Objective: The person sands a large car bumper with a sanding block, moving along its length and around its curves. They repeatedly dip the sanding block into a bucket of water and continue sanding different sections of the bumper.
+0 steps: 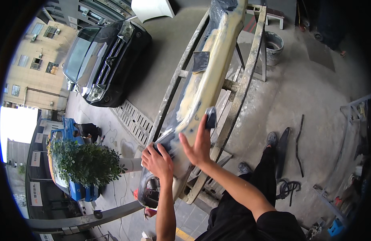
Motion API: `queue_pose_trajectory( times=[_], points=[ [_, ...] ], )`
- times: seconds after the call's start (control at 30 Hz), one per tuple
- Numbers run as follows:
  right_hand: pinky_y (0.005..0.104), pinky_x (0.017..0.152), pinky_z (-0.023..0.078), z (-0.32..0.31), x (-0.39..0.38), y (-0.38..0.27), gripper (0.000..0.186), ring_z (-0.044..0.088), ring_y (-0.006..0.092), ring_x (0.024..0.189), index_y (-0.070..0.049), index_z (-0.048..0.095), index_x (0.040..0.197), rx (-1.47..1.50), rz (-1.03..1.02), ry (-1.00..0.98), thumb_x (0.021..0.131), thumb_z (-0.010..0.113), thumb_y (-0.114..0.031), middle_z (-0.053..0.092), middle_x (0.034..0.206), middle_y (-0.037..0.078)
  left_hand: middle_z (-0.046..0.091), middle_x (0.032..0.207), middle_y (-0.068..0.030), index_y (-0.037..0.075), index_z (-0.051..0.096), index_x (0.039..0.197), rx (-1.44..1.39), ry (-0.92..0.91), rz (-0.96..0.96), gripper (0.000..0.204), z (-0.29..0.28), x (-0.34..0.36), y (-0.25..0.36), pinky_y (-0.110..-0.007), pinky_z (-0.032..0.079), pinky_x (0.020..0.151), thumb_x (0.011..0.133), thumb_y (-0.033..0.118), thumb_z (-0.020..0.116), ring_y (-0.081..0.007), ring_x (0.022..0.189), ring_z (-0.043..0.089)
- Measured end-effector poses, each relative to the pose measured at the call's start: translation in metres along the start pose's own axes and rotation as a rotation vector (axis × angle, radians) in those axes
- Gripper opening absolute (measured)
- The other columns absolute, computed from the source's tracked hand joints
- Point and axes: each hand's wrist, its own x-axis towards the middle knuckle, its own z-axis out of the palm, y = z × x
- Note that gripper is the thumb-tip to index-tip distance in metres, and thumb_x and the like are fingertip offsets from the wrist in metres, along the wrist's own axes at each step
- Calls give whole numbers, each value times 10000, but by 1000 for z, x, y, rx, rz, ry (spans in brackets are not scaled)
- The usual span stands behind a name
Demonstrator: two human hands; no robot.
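1. Bumper (205,86) lay on a stand (240,96), under and ahead of both hands.
2. Left hand (158,161) rested on its near end, fingers bent and parted; whether it gripped anything, I could not tell.
3. Right hand (198,148) was spread, a dark pad (211,118) at its fingertips.
4. Dark sheet (200,62) lay on the bumper, beyond both hands.
5. Pale filler (185,106) covered long stretches; dark patches ahead of the hands suggested an unfinished coat.

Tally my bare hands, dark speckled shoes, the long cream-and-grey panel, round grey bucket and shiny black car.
Bare left hand, bare right hand: 2
Dark speckled shoes: 2
Long cream-and-grey panel: 1
Round grey bucket: 1
Shiny black car: 1
Total: 7
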Motion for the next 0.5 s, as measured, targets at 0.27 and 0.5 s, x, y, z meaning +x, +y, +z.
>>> queue_pose_trajectory(
  times=[0.27, 0.5],
  points=[
    [477, 1174, 358, -5, -47, 14, 1146, 507, 455, 1360, 136, 13, 1619, 9, -117, -63, 957, 687, -512, 471, 1458, 406, 645, 1205, -163, 60, 662, 1246, -33, -1, 13, 394, 1, 4, 3, -479, 410, 1018, 1045, 374, 535, -366, 1156, 578],
    [498, 1213, 291, -4, -3, 13, 1177, 397, 481, 1443, 119, 12, 1629, -39, -74, 65, 962, 621, -636, 370, 1502, 444, 644, 1219, -165, 69, 653, 1275, -23, 8, 16, 418, 3, 3, 6, -469, 403, 1041, 1068, 396, 496, -369, 1183, 570]
  ],
)
